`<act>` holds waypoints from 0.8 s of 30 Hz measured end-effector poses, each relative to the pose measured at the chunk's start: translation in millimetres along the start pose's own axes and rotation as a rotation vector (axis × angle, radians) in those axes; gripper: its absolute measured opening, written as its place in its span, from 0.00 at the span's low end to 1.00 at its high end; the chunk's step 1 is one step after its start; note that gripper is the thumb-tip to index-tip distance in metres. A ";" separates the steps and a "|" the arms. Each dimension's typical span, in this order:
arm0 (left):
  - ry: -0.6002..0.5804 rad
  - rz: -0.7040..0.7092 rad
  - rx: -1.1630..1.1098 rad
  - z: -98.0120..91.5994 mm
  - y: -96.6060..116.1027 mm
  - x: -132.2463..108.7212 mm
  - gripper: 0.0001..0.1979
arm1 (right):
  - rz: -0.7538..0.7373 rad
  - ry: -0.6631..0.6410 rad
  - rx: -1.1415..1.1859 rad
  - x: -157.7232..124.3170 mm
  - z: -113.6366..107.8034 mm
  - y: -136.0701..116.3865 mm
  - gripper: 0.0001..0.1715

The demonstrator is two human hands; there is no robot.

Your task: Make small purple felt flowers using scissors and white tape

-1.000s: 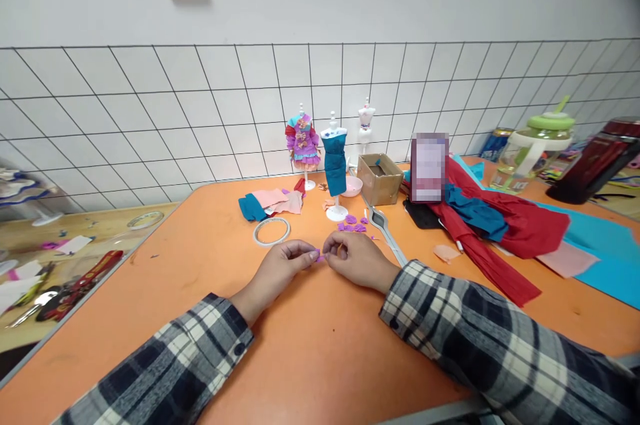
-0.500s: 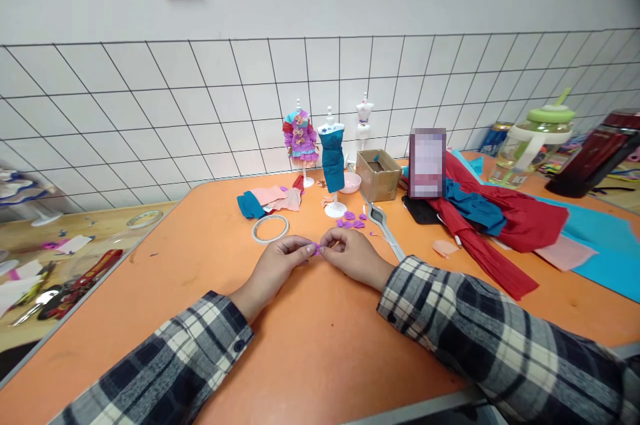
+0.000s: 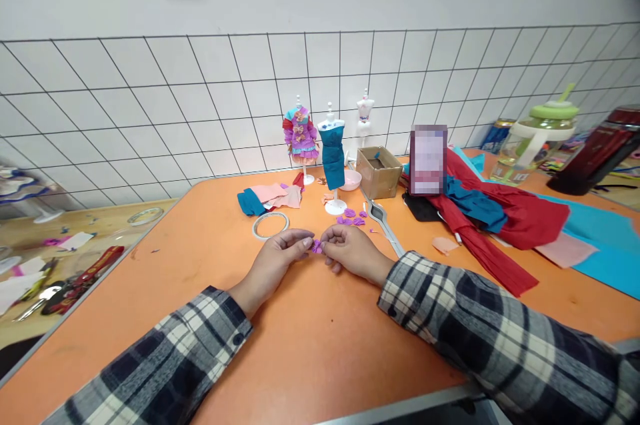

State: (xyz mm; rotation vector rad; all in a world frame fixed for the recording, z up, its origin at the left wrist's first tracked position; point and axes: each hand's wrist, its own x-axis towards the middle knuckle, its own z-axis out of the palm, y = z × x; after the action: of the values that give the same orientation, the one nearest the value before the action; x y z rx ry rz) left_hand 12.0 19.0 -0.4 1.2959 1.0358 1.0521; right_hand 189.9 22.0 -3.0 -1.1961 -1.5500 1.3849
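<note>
A small purple crepe piece (image 3: 317,247) is pinched between my two hands above the orange table (image 3: 280,358). My left hand (image 3: 275,261) grips its left side with thumb and forefinger; my right hand (image 3: 355,253) has its right side between the fingertips. Just beyond them lie several purple pieces (image 3: 351,218). Behind these stands a mini dress form in a teal wrap (image 3: 333,157). A tape roll (image 3: 271,225) rests beyond my left hand.
Two more dress forms, one in a purple outfit (image 3: 301,135), stand near a cardboard box (image 3: 379,173) and pink bowl (image 3: 351,180). Metal tweezers (image 3: 385,223) lie beyond my right hand. To the right are a phone (image 3: 428,159), red crepe (image 3: 530,211), a jug (image 3: 535,141) and a dark bottle (image 3: 595,151).
More of the purple piece shows between my fingertips, which have shifted slightly apart. Fingers of my right hand now hang lower. The view has tilted slightly down.
</note>
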 end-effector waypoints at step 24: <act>-0.100 0.163 0.793 -7.0 6.7 -4.7 0.04 | -0.127 -0.130 -0.638 -3.7 -12.4 -0.6 0.09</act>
State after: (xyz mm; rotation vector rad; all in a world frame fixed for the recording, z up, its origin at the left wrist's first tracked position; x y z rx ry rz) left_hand 4.0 15.9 6.2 2.0717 1.3473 0.6881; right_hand 202.5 22.3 -0.3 -1.3500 -2.2172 0.9178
